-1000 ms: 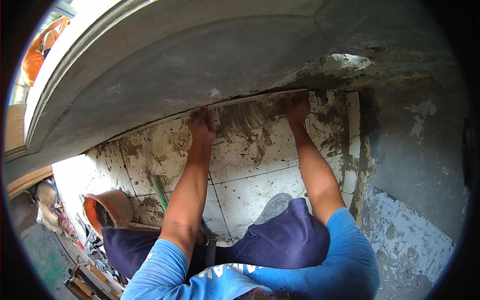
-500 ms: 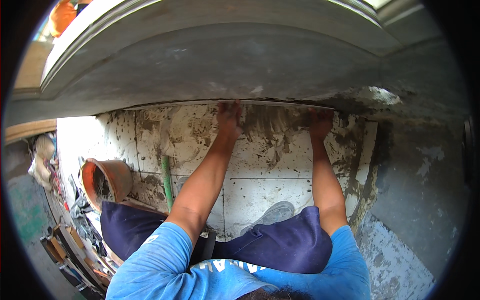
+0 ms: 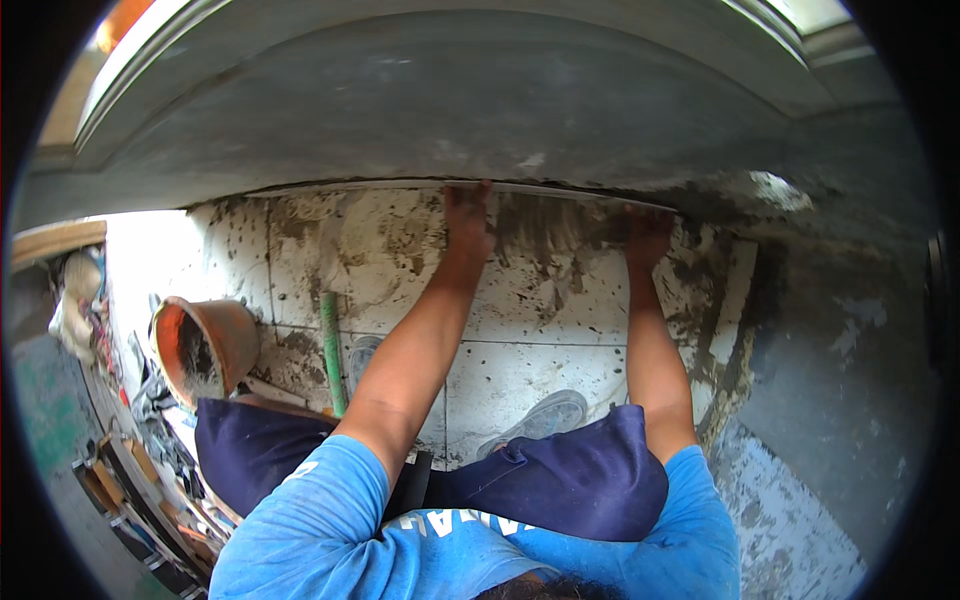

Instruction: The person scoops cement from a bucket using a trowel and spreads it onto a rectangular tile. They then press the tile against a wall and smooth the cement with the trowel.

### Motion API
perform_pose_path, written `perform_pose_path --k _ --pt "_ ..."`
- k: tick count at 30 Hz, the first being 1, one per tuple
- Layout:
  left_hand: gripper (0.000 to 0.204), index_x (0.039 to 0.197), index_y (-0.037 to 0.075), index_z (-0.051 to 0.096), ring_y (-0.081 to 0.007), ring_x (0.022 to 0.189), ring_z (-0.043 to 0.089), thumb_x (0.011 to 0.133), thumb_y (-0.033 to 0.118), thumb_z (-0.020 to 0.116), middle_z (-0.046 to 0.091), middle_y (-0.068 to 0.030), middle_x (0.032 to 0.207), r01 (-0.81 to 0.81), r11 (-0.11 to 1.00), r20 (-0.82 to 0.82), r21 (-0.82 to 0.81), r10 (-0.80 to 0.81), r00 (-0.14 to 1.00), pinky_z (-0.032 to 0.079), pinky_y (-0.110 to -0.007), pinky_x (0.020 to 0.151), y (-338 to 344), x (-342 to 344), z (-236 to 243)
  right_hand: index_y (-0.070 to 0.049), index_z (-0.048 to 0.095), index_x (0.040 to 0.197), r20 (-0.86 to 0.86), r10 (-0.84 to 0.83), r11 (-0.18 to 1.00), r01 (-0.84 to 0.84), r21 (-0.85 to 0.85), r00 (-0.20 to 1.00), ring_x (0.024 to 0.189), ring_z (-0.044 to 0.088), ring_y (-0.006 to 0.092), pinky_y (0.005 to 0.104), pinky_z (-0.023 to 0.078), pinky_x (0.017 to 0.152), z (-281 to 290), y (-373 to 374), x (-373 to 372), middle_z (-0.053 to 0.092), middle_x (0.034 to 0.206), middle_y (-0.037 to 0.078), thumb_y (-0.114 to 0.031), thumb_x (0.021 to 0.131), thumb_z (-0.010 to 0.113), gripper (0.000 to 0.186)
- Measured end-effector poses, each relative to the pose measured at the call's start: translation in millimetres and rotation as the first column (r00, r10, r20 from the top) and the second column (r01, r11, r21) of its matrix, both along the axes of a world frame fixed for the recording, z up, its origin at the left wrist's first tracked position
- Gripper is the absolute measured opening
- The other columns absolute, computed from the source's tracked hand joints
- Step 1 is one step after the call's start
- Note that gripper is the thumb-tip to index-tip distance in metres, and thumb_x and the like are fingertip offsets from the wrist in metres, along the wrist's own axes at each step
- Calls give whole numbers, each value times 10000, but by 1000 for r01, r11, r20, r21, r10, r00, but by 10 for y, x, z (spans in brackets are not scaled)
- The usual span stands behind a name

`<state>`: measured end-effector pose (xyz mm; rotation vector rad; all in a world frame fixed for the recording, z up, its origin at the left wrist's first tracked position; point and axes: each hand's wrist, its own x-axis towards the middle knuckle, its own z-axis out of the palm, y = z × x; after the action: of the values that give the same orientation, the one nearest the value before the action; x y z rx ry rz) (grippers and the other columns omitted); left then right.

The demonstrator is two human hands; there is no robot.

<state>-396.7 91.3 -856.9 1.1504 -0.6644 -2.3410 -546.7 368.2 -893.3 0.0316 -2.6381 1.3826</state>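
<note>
Blue cloth shirt [image 3: 450, 560] with white lettering, dark purple cloth trousers [image 3: 570, 480], white square floor tiles [image 3: 530, 375] blotched grey-brown, thin pale strip [image 3: 560, 190] along the far smooth dark-grey wall [image 3: 450, 100], round orange-brown bucket [image 3: 232, 340] and slim green rod [image 3: 332, 350] at left, mottled pale blue-grey surface [image 3: 785, 500] at near right

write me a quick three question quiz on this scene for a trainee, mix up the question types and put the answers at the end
1. Multiple choice: what do the left hand and right hand both touch?
a) a grey shoe
b) the pale strip at the foot of the grey wall
c) the purple trousers

2. True or false: the orange bucket is to the left of the left hand.

3. Fill in: the rod-like piece between the bucket and the left forearm is coloured ____.

Key: 1. b; 2. true; 3. green.
</note>
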Motion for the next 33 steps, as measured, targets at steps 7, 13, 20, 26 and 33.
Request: perform_pose_path --k 7,13,20,26,33 --pt "330 1187 232 526 -96 1038 595 963 -3 581 610 57 1107 -51 999 -59 -6 51 997 440 -300 823 -34 -20 -51 87 351 1465 89 12 874 33 -486 996 1220 559 210 325 470 1004 39 -32 63 542 1375 191 -302 921 734 771" --pt "379 1166 255 525 -100 1090 596 940 -31 628 583 77 1158 -31 999 -75 25 33 997 442 -277 799 -66 8 -124 72 352 1475 136 -35 846 102 -524 990 1220 564 224 325 455 1019 106 -87 70 529 1395 197 -312 914 742 784" --pt "238 1100 195 531 -94 852 576 959 34 636 583 42 960 39 996 -89 -78 -45 995 479 -284 727 -81 23 -124 38 364 1472 198 -68 843 163 -512 978 1239 556 252 356 466 1022 48 -88 59 495 1424 204 -330 886 771 803" --pt "271 1094 196 530 -81 753 544 942 4 647 576 48 917 28 997 -67 -66 -33 997 467 -268 632 -130 29 -237 50 366 1461 198 -81 886 161 -434 977 1230 563 268 366 482 1006 78 -79 72 505 1402 219 -335 862 794 831" --pt "364 1173 246 529 -68 875 564 944 -15 638 597 71 1041 64 998 -114 -30 -67 991 464 -278 711 -196 39 -367 45 397 1437 144 -54 891 113 -439 988 1197 579 267 358 509 965 49 -42 51 525 1372 215 -314 837 818 816"
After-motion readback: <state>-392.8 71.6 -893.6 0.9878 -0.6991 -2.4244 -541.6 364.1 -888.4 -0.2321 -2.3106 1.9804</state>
